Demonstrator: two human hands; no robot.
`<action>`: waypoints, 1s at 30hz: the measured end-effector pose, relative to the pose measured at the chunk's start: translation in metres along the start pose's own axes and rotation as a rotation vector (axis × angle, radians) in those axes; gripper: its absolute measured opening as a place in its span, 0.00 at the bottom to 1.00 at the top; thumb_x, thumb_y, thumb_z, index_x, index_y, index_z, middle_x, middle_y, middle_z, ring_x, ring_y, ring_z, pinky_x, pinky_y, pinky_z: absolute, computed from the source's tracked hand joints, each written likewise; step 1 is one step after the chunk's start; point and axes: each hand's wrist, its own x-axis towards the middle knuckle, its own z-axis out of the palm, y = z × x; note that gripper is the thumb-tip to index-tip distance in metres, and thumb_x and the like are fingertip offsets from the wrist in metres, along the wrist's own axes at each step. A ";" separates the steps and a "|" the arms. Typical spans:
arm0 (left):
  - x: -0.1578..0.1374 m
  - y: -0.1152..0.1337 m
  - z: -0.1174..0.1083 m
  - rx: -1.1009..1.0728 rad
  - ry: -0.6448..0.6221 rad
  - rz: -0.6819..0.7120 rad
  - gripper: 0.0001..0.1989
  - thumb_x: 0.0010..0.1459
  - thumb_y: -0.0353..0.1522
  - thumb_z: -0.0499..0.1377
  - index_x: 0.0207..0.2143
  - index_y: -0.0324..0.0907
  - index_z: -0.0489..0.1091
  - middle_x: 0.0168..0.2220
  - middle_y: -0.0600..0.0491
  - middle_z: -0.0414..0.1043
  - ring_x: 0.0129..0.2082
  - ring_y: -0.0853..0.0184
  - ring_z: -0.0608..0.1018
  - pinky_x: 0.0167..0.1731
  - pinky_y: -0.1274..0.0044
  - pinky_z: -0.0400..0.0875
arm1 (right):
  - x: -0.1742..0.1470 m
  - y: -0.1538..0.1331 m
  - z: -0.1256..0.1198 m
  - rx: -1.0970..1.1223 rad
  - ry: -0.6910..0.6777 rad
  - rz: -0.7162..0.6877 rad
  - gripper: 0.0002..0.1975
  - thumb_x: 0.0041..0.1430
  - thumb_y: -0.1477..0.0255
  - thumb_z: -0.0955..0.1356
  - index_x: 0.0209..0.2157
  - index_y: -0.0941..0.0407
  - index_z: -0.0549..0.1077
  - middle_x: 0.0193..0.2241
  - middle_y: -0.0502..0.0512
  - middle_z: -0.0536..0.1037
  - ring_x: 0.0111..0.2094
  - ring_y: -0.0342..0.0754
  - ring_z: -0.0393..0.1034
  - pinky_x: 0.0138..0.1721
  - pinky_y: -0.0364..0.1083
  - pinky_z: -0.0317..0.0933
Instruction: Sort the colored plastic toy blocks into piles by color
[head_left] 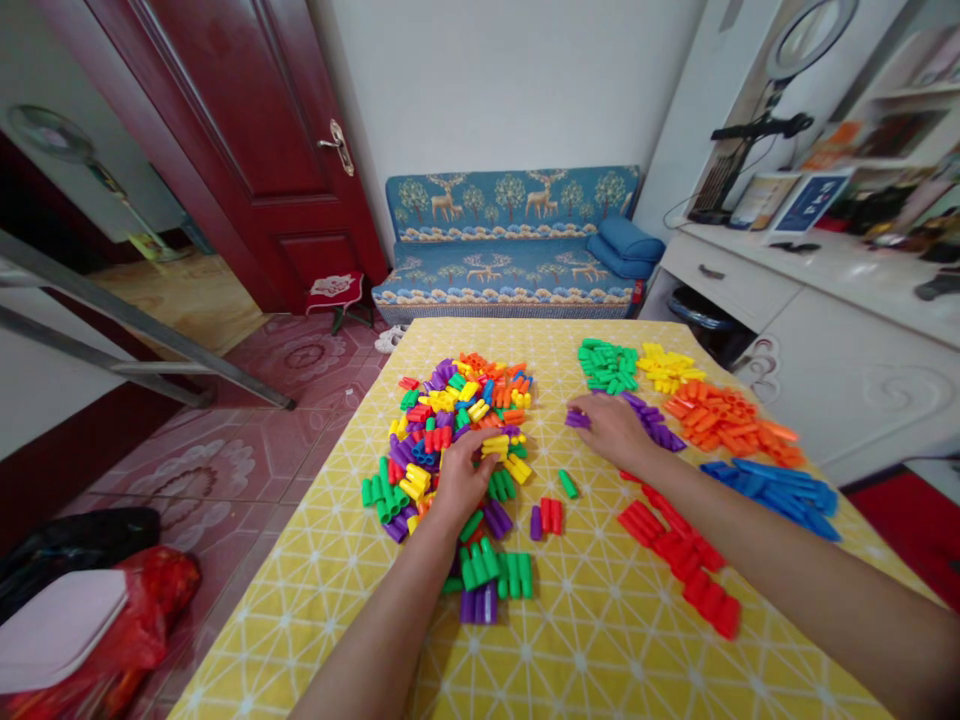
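Observation:
My left hand (465, 468) is at the right side of a mixed heap of bullet-shaped plastic building pieces (442, 400). Its thumb and fingers are closed on a yellow piece (495, 446). Across the table my right hand (609, 428) is over the purple pile (654, 420), closed on a purple piece (577, 418) that shows past its fingertips. Around that arm lie piles sorted by colour: green (607, 366), yellow (667, 368), orange (731, 422), blue (776, 492) and red (675, 545). My right forearm hides part of the red and purple pieces.
A yellow patterned cloth (600, 640) covers the table. Between the heap and the piles lie a loose green piece (568, 484) and a red piece (551, 516). A blue sofa (510, 250) stands beyond the table, a white cabinet (847, 370) to the right, and bags (161, 600) on the left floor.

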 end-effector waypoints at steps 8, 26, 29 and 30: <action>0.000 0.001 -0.001 0.021 0.004 0.009 0.19 0.53 0.21 0.60 0.46 0.43 0.74 0.40 0.50 0.78 0.40 0.64 0.78 0.40 0.72 0.74 | 0.008 0.087 -0.009 0.181 0.055 0.287 0.11 0.50 0.74 0.68 0.36 0.53 0.79 0.38 0.52 0.81 0.40 0.52 0.74 0.41 0.47 0.65; -0.002 -0.009 0.003 -0.107 0.041 -0.058 0.21 0.54 0.25 0.61 0.51 0.42 0.71 0.44 0.48 0.77 0.39 0.64 0.79 0.38 0.73 0.76 | -0.012 -0.055 -0.003 0.764 0.143 0.027 0.18 0.54 0.76 0.66 0.48 0.53 0.74 0.46 0.55 0.78 0.43 0.49 0.73 0.49 0.51 0.66; -0.002 -0.005 0.003 -0.179 0.015 -0.077 0.21 0.54 0.25 0.60 0.52 0.41 0.70 0.37 0.50 0.77 0.35 0.66 0.79 0.36 0.76 0.75 | -0.025 -0.109 0.011 0.897 0.107 0.046 0.33 0.52 0.76 0.68 0.60 0.49 0.63 0.57 0.57 0.68 0.41 0.47 0.73 0.43 0.50 0.69; -0.003 -0.002 0.002 -0.198 0.004 -0.082 0.21 0.54 0.26 0.60 0.52 0.40 0.70 0.35 0.51 0.76 0.33 0.67 0.78 0.34 0.77 0.75 | -0.028 -0.121 0.016 0.895 0.111 0.049 0.35 0.51 0.76 0.68 0.61 0.48 0.62 0.58 0.58 0.66 0.41 0.47 0.72 0.43 0.50 0.69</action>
